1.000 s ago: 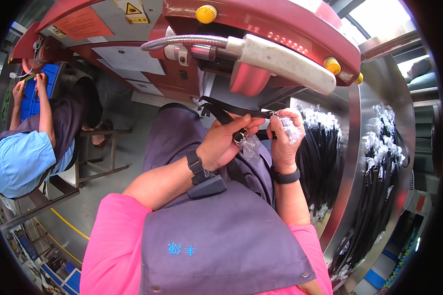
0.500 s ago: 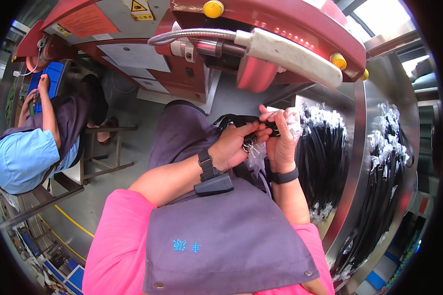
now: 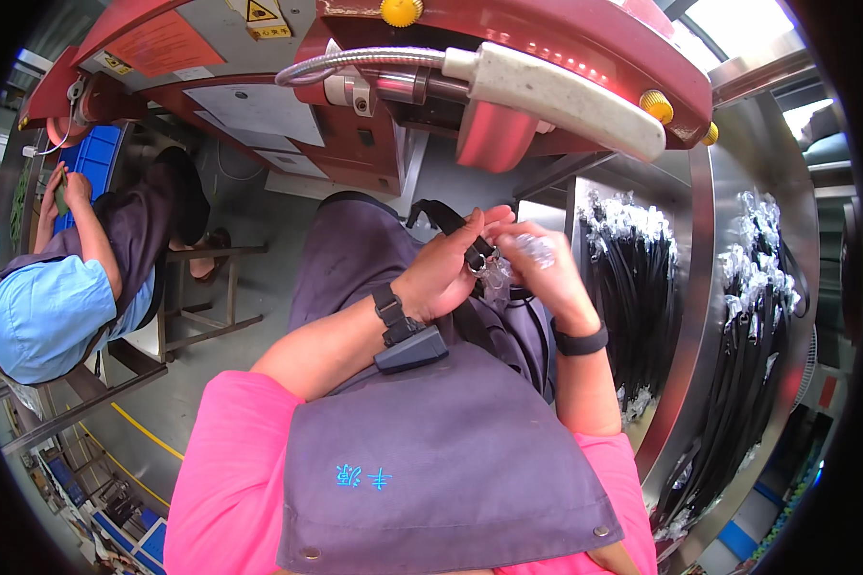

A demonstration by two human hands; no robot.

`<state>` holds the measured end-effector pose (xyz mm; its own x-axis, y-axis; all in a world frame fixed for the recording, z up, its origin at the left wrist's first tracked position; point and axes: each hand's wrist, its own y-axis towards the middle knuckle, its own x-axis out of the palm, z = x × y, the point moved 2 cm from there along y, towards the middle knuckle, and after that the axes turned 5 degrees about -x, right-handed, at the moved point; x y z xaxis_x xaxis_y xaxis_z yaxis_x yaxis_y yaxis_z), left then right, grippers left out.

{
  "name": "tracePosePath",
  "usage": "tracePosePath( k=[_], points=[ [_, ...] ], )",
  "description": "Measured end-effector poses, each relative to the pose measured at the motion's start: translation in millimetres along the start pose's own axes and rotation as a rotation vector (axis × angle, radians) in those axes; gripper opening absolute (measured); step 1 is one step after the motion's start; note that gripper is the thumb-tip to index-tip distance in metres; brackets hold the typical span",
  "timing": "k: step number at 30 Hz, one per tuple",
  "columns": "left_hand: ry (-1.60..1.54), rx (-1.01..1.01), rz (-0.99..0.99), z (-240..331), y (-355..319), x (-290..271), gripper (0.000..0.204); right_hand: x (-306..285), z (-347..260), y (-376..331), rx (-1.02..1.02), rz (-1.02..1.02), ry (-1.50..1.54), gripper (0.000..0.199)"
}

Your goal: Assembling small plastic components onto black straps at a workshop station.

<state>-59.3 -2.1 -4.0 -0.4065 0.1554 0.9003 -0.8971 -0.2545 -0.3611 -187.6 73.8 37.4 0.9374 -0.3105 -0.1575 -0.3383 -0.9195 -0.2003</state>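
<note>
My left hand (image 3: 433, 276) holds a black belt (image 3: 440, 214) over my lap, its thumb along the strap. A shiny metal buckle (image 3: 479, 260) shows at the fingers, with crumpled clear plastic wrap (image 3: 496, 286) hanging by it. My right hand (image 3: 558, 278) is closed beside the buckle, just right of my left hand. Another bit of clear plastic (image 3: 535, 250) sticks out of its fingers. What else the right fingertips touch is hidden. The dark apron (image 3: 431, 450) covers my lap below both hands.
A red machine (image 3: 547, 29) with a pale lever guard (image 3: 566, 101) stands close ahead. To the right, metal trays hold bundled black belts (image 3: 633, 297) and more belts (image 3: 724, 383) with plastic-wrapped ends. At left, a co-worker in a blue shirt (image 3: 58, 307) sits by a blue bin (image 3: 96, 158).
My right hand has turned over and closed around some plastic. My left hand has opened out somewhat, thumb raised along the belt, and the strap now arches up more plainly.
</note>
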Motion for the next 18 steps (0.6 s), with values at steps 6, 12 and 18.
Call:
tracePosePath(
  k=[6, 12, 18],
  points=[
    [0.217, 0.049, 0.158, 3, -6, -8, 0.04, 5, 0, 2, -0.084, -0.205, -0.244, 0.018],
    [0.302, 0.243, 0.116, 20, -13, -10, 0.018, -4, -13, 0, -0.207, 0.03, -0.349, 0.011],
    [0.149, 0.267, 0.158, 21, -16, 1, 0.013, -2, -26, 2, -0.258, 0.206, -0.247, 0.012]
  ],
)
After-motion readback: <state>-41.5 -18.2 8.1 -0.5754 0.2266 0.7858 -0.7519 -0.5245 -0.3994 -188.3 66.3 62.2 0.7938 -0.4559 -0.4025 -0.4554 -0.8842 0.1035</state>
